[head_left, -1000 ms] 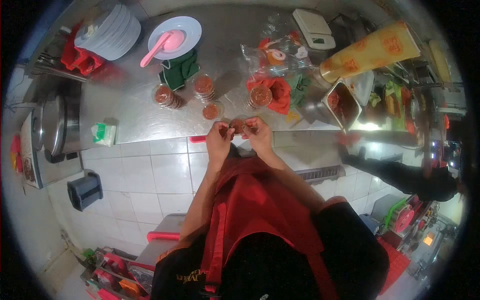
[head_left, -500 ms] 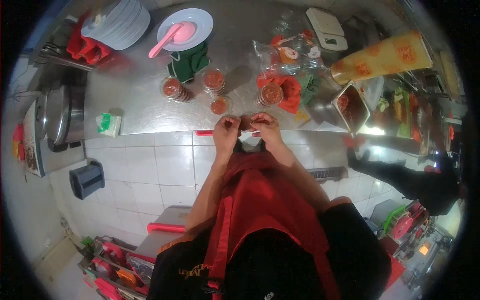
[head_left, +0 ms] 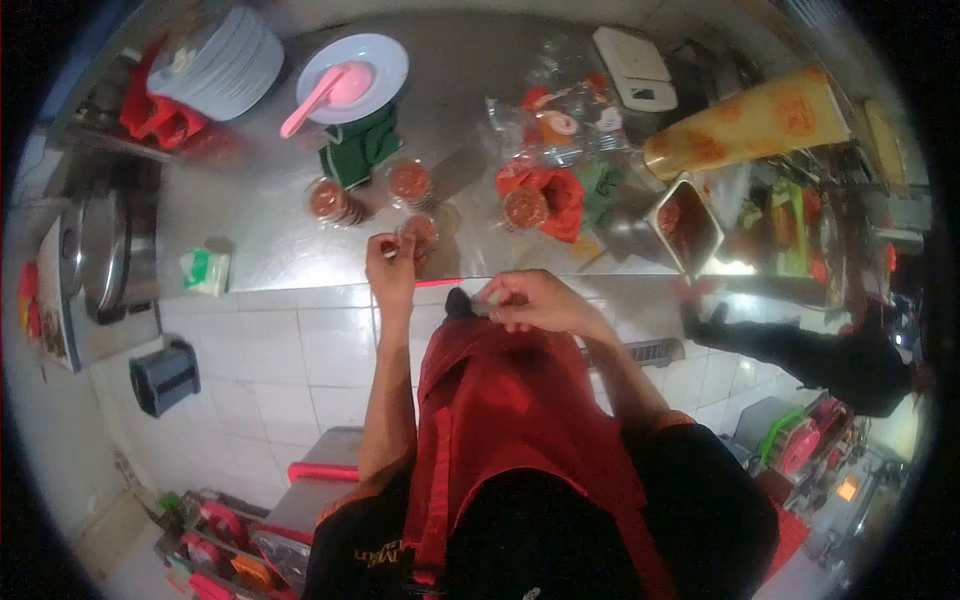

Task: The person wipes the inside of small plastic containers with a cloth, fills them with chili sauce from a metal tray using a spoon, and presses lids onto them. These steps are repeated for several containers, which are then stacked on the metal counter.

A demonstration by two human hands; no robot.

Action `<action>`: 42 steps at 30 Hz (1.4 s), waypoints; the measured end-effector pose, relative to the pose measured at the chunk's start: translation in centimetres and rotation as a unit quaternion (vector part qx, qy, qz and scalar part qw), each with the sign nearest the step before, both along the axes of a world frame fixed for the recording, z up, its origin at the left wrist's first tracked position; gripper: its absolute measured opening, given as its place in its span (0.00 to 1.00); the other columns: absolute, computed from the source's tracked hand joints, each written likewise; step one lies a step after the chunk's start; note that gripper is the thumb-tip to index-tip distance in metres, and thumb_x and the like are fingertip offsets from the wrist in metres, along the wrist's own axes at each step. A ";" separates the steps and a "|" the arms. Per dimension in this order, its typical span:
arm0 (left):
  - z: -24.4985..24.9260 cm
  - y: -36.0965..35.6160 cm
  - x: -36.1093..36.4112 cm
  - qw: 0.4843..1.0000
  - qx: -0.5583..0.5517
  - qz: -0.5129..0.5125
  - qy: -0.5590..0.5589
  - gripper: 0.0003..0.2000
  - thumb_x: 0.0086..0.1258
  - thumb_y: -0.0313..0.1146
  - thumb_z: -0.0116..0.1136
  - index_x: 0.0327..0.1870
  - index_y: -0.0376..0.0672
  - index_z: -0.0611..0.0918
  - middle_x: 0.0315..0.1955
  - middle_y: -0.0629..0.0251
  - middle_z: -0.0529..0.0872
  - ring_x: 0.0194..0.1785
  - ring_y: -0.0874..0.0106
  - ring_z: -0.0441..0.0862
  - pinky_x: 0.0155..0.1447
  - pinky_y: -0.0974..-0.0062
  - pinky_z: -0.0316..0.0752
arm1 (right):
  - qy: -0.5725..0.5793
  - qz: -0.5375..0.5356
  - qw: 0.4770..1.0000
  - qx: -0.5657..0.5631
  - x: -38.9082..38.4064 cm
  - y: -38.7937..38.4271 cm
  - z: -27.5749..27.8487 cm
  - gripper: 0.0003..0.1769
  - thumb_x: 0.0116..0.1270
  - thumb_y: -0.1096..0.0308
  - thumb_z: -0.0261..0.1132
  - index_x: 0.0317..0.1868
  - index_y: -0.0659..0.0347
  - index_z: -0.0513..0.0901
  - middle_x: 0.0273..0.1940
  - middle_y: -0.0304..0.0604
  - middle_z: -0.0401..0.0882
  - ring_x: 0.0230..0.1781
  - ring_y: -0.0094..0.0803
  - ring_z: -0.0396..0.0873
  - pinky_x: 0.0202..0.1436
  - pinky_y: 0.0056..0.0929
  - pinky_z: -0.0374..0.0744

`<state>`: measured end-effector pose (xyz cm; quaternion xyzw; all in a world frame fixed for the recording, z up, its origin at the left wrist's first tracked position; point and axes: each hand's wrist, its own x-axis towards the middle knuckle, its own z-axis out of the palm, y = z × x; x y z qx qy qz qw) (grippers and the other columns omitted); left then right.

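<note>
My left hand (head_left: 393, 268) is at the counter's front edge, its fingers closed on the side of a small clear cup of red sauce (head_left: 420, 230). Two stacks of similar sauce cups stand just beyond: a left stack (head_left: 328, 198) and a middle stack (head_left: 409, 180). Farther right is another stack of sauce cups (head_left: 525, 208), beside a red cloth (head_left: 560, 200). My right hand (head_left: 532, 300) hovers in front of the counter near the red apron (head_left: 510, 370). Its fingers are loosely bent and apart, with nothing visible in them.
On the steel counter (head_left: 270, 240) are a plate (head_left: 385, 60) with a pink spoon, a green cloth (head_left: 362, 145), plastic bags (head_left: 555, 120), a scale (head_left: 635, 70) and a metal container of red sauce (head_left: 688, 235). Another person's dark sleeve (head_left: 780, 350) reaches in at right.
My hands, together at the counter edge before, have parted. The left moved left and forward to the front sauce cup; the right drew back toward the apron. The view shifted slightly.
</note>
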<state>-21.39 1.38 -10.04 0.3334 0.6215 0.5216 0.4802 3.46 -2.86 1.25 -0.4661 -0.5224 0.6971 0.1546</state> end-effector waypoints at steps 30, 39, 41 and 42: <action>2.8 -14.0 -4.7 0.977 -0.211 0.039 -0.006 0.18 0.76 0.39 0.58 0.59 0.40 0.74 0.49 0.58 0.79 0.47 0.64 0.83 0.51 0.69 0.82 | -0.556 -0.245 0.731 0.311 21.0 31.5 -5.6 0.32 0.58 0.54 0.69 0.60 0.62 0.77 0.52 0.57 0.84 0.51 0.51 0.85 0.57 0.47 0.83; 5.4 -9.2 -1.5 0.966 -0.234 -0.103 -0.040 0.11 0.75 0.33 0.58 0.53 0.39 0.79 0.43 0.62 0.83 0.46 0.70 0.83 0.51 0.70 0.81 | -0.310 -0.285 0.819 0.390 15.3 15.7 10.7 0.28 0.58 0.57 0.73 0.56 0.60 0.79 0.44 0.50 0.84 0.36 0.37 0.86 0.40 0.36 0.83; 6.4 -8.5 -1.0 0.949 -0.217 -0.220 -0.063 0.11 0.76 0.32 0.57 0.55 0.38 0.79 0.43 0.62 0.84 0.46 0.71 0.83 0.53 0.70 0.81 | -0.266 -0.193 0.825 0.460 12.6 10.6 11.8 0.25 0.56 0.67 0.74 0.55 0.57 0.80 0.34 0.41 0.81 0.31 0.18 0.78 0.31 0.24 0.76; 7.7 -8.1 -0.4 0.946 -0.190 -0.246 -0.090 0.12 0.78 0.30 0.55 0.58 0.38 0.78 0.44 0.62 0.83 0.47 0.71 0.83 0.56 0.70 0.80 | -0.215 -0.160 0.861 0.432 10.8 8.0 12.6 0.26 0.56 0.68 0.73 0.56 0.56 0.79 0.34 0.41 0.81 0.31 0.20 0.79 0.32 0.25 0.77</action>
